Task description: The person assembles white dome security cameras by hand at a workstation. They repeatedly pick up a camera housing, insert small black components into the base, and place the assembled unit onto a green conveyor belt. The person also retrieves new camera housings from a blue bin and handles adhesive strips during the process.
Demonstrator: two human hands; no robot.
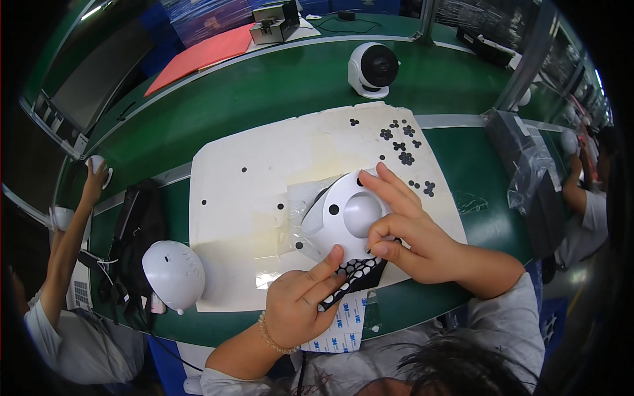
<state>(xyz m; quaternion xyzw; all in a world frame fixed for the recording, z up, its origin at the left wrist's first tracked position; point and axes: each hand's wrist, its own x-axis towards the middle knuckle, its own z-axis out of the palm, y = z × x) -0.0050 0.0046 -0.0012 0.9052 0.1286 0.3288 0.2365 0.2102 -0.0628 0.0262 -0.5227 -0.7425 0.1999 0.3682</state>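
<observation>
A white rounded housing (335, 226) with a round recess lies on a clear plastic bag (297, 214) in front of me. One black round pad (334, 210) sits on its face and another is by my right fingertips. My left hand (300, 297) grips a black sheet with white round spots (350, 280), its index finger touching the housing's lower edge. Over the housing's right side, my right hand (416, 241) has two fingers stretched out. Its thumb and another finger pinch together at the lower rim, where a small black round pad partly shows.
A pale board (231, 231) carries several loose black pads (406, 158). A white dome-shaped housing (173, 274) stands at left, a white camera-like device (373, 69) at the back. A printed backing sheet (343, 330) lies near me. Co-workers' arms (69, 231) show at both sides.
</observation>
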